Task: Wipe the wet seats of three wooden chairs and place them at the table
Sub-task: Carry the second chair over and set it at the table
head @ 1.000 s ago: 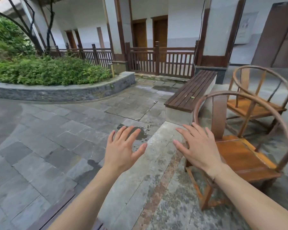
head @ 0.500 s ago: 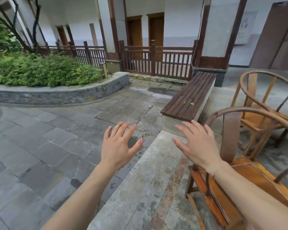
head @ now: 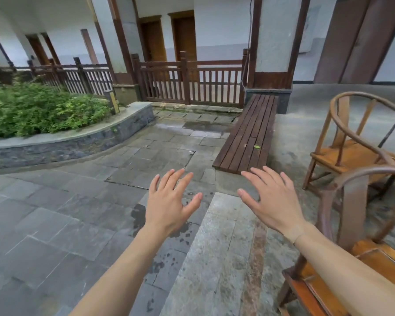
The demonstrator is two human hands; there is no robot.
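Note:
Two round-backed wooden chairs stand at the right. The near chair [head: 354, 215] has a dark curved rail and an orange seat cut by the frame's lower right corner, partly under my right forearm. The far chair [head: 351, 153] stands behind it with its seat bare. My left hand [head: 169, 201] and my right hand [head: 271, 201] are held out in front of me, fingers spread, palms down, holding nothing. The right hand hovers just left of the near chair's back. No cloth and no table are in view.
A dark slatted bench [head: 249, 137] runs away from me past my hands. Wet stone paving and a paler stone step [head: 214, 258] lie below. A raised planter wall [head: 78, 137] with shrubs curves at the left. A wooden railing [head: 192, 85] and pillars close the back.
The view has shifted left and lifted, so the chairs have slid toward the right edge and lower corner. Both hands stay spread and empty in front of me.

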